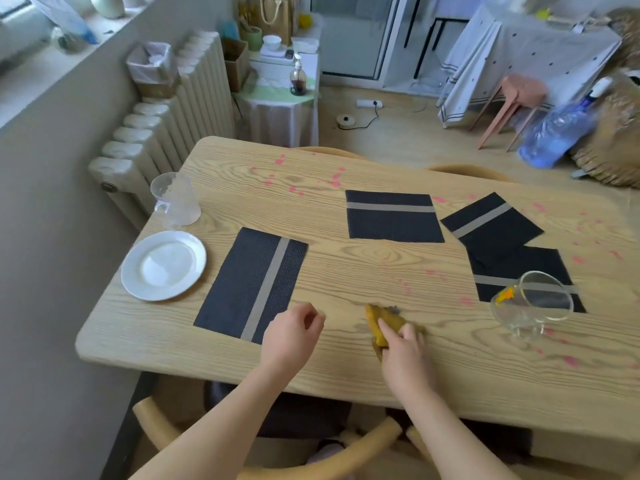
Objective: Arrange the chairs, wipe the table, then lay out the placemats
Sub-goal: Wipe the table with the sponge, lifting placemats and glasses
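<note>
Wooden table point(346, 372) fills mid-frame, with pink splotches point(335, 183) all over it. Four black placemats point(252, 282) lie scattered and crooked, two overlapping at right. White plate point(163, 265) is at left. Bottom centre, right hand point(405, 358) grips a yellow cloth point(386, 322) pressed on the wood. Left hand point(294, 337) is beside it, fingers loosely curled, holding nothing.

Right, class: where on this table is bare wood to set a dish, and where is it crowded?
Free: the middle, between the left placemat and far placemat; the far-left corner beside the upturned mug. Crowded: right side, overlapping placemats and tipped mug.
</note>
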A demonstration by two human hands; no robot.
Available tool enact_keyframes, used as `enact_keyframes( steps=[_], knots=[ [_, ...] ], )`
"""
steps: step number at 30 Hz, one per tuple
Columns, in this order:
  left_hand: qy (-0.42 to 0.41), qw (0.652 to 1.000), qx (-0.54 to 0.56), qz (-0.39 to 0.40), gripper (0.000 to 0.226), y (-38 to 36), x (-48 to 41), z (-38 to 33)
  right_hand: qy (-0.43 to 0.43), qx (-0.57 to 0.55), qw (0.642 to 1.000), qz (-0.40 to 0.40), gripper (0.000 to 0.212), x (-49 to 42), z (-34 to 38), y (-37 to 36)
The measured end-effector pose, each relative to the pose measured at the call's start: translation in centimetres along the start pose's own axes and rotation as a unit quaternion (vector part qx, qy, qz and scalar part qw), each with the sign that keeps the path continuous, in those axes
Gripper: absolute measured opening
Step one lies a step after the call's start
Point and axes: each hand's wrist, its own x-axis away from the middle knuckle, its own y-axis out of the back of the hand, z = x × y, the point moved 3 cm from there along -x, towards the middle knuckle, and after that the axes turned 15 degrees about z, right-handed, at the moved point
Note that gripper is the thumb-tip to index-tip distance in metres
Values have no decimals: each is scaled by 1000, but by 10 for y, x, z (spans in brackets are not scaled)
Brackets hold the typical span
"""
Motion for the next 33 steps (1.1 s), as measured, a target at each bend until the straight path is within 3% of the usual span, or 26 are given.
enact_keyframes(
  steps=[3, 6, 17, 20, 24, 26, 33],
  knots=[
    [-44, 998, -45, 8, 14, -11, -3, -8, 76, 25, 997, 19, 68, 11, 24, -19],
    [-65, 995, -75, 30, 12, -17, -5, -14, 78, 29, 996, 19, 69, 8, 15, -18],
    [-45, 992, -110, 53, 12, -18, -41, -33, -156, -40, 986, -52, 56, -32, -90, 55],
    [-41, 991, -114, 52, 12, -25, -54, -41, -110, -38, 993, -27, 57, -44, -66, 55],
    [-34, 991, -118, 44, 12, -33, -76, -59, 37, -68, 997, 26, 59, -56, -25, 43],
    [-24, 994, -106, 30, 12, -33, -87, -64, 44, -41, 998, 9, 59, -57, -20, 41],
    [-18, 996, -86, 20, 10, -40, -115, -76, -102, -32, 990, -94, 54, -76, -90, 76]
  ],
)
